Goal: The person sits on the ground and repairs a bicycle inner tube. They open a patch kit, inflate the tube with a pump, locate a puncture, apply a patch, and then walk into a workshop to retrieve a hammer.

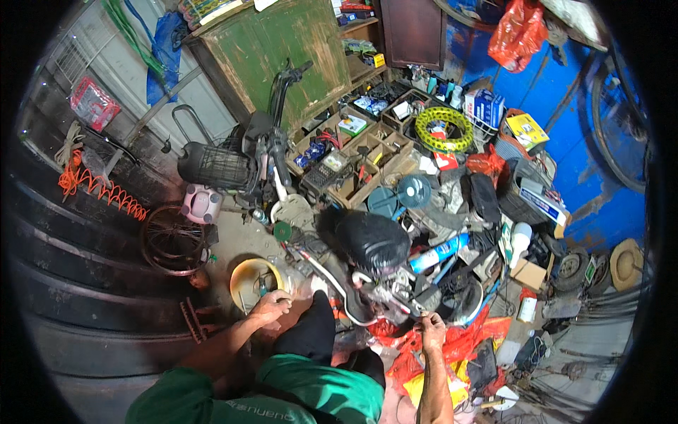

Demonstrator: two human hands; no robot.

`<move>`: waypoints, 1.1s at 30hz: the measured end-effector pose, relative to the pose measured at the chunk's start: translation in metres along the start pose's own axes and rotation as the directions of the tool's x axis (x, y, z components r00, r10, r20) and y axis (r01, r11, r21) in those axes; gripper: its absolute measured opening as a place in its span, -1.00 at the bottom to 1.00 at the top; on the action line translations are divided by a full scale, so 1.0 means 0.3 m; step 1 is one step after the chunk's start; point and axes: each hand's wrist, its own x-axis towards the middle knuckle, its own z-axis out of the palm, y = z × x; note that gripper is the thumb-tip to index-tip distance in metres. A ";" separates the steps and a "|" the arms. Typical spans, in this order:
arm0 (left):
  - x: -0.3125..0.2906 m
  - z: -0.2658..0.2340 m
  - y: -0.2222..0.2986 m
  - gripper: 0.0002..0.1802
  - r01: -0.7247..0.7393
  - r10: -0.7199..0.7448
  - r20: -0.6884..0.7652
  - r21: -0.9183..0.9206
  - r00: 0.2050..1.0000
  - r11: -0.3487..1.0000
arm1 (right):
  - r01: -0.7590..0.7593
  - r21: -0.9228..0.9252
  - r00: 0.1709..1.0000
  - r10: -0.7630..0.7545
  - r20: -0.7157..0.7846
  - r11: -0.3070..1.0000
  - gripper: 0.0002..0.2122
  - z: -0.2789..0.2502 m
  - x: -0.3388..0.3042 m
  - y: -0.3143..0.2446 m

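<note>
In front of me stands a small bike or scooter with a wide black saddle [373,242] and a metal frame [385,295] below it. My right hand [430,332] is at the right of that frame, its fingertips pinched together beside the metal parts; whatever lies between them is too small to make out. My left hand [272,308] hovers at the near edge of a yellow round bucket [240,277], with curled fingers. Any small thing in it is hidden. Some tools or parts lie inside the bucket.
Clutter surrounds the bike: a wooden compartment tray [388,152], a blue fan [413,191], a blue-and-white spray can [439,254] and red plastic bags [459,346]. A spoked wheel [173,240] and a pink stool [202,204] are at left. Another bike [272,134] stands behind.
</note>
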 end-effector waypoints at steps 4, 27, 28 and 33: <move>0.189 -0.190 0.357 -0.86 -0.441 0.462 -0.110 0.169 0.880 0.881 | 0.103 -0.190 0.992 -0.087 0.092 0.976 -0.83 0.341 0.265 -0.229; 1.767 -1.095 0.900 -0.19 -0.021 0.733 -0.245 0.943 0.634 0.333 | 0.457 -0.718 0.822 -0.557 0.116 0.525 -0.80 0.988 0.828 -0.109; 1.774 -1.114 0.869 -0.19 0.043 0.766 -0.275 0.950 0.581 0.308 | 0.472 -0.720 0.806 -0.579 0.120 0.508 -0.82 0.983 0.830 -0.096; 1.767 -1.118 0.851 -0.17 0.165 0.539 -0.439 0.861 0.719 0.482 | 0.427 -0.691 0.853 -0.514 0.093 0.583 -0.84 0.988 0.826 -0.115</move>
